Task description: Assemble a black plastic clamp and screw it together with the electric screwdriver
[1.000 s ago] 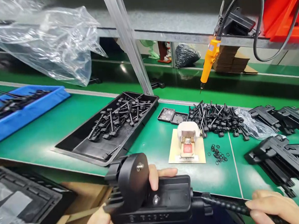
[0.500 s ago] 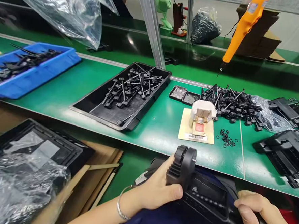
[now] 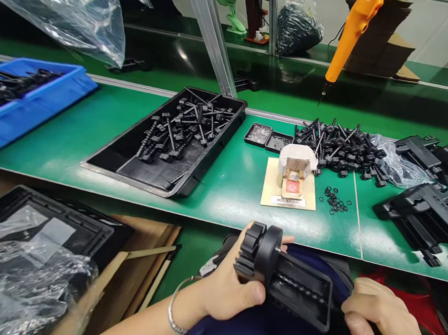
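My left hand (image 3: 231, 283) is wrapped round the ribbed end of a black plastic housing (image 3: 298, 289), held above my lap with its open trough facing up. Inside the trough lies a black threaded rod (image 3: 301, 288). At the housing's far right end, my right hand (image 3: 380, 307) has its fingers curled and pinched together. A dark bit shows between those fingers and the housing, but what they grip is hidden. Similar black housings (image 3: 432, 215), one marked BOSCH, lie on the green bench to the right.
A cream-based fixture (image 3: 267, 197), small black rings (image 3: 336, 201), a heap of black knobbed screws (image 3: 344, 147) and two small trays (image 3: 258, 134) sit ahead. A black tray (image 3: 133, 178) and blue bin (image 3: 53, 104) stand left. An orange electric screwdriver (image 3: 349, 43) hangs above.
The housing has tilted and shifted left in my left hand, showing more of its trough. My right hand has moved slightly left. The camera view has turned a little to the right and down.
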### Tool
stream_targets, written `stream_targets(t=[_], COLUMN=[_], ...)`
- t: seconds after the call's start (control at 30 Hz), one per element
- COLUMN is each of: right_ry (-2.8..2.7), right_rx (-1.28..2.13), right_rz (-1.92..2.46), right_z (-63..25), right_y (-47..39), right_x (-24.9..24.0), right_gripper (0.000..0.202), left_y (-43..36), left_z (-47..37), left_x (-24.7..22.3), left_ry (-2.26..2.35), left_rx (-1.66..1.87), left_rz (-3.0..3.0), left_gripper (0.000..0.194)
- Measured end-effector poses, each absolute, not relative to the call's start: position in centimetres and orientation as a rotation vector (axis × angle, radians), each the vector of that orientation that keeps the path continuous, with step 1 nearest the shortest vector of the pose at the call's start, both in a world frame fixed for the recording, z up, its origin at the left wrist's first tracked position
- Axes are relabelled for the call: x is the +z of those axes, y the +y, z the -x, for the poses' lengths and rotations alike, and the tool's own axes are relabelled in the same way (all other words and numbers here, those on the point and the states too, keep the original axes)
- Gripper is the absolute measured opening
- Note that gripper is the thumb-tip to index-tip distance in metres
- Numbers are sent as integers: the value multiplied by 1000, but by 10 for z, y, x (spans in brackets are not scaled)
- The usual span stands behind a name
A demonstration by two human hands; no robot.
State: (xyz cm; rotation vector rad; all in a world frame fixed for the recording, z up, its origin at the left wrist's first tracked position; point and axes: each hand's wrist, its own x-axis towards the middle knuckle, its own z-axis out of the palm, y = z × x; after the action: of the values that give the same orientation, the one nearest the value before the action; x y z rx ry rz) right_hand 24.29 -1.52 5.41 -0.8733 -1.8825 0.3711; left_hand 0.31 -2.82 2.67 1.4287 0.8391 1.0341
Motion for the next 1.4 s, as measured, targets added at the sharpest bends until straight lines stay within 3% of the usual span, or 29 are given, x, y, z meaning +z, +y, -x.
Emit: stream_targets(t=[0.23, 0.5, 0.57, 0.67, 0.73, 0.83, 0.93, 1.1, 1.23, 1.33, 1.4], right_ry=[-2435, -1589, -1670, -1816, -1847, -1924, -2053, -2300, -2240, -2207, -2194], right_rx=[124, 1100, 1015, 622, 456, 535, 771, 775, 815, 906, 889], right_rz=[443, 1200, 1120, 830, 727, 863, 1005, 1031, 1079, 1025, 1011], right_z=[-261, -238, -232, -232, -237, -251, -263, -270, -274, -275, -273], right_y=[5, -8, -10, -5, 2, 8, 4, -7, -6, -4, -4], right_x=[62, 36, 37, 38, 36, 39, 51, 72, 72, 70, 69], right_gripper=[38, 38, 36, 31, 48, 67, 58, 28, 41, 21, 20], left_y=[-31, -31, -33, -37, -39, -41, -40, -40, -41, -39, -38], left_z=[-16, -19, -19, -15, -10, -3, 1, 3, 3, 1, 0], left_x=[11, 20, 13, 0, -6, -8, -6, -10, -10, -6, -4], left_ry=[675, 905, 907, 947, 1029, 1128, 1159, 1293, 1313, 1334, 1355], left_rx=[1149, 1256, 1255, 1197, 1122, 1103, 1097, 1052, 1011, 998, 1006], left_rz=[-1119, -1423, -1389, -1178, -1045, -930, -922, -1004, -952, -975, -1002], left_gripper=[52, 50, 52, 54, 57, 59, 61, 67, 69, 67, 64])
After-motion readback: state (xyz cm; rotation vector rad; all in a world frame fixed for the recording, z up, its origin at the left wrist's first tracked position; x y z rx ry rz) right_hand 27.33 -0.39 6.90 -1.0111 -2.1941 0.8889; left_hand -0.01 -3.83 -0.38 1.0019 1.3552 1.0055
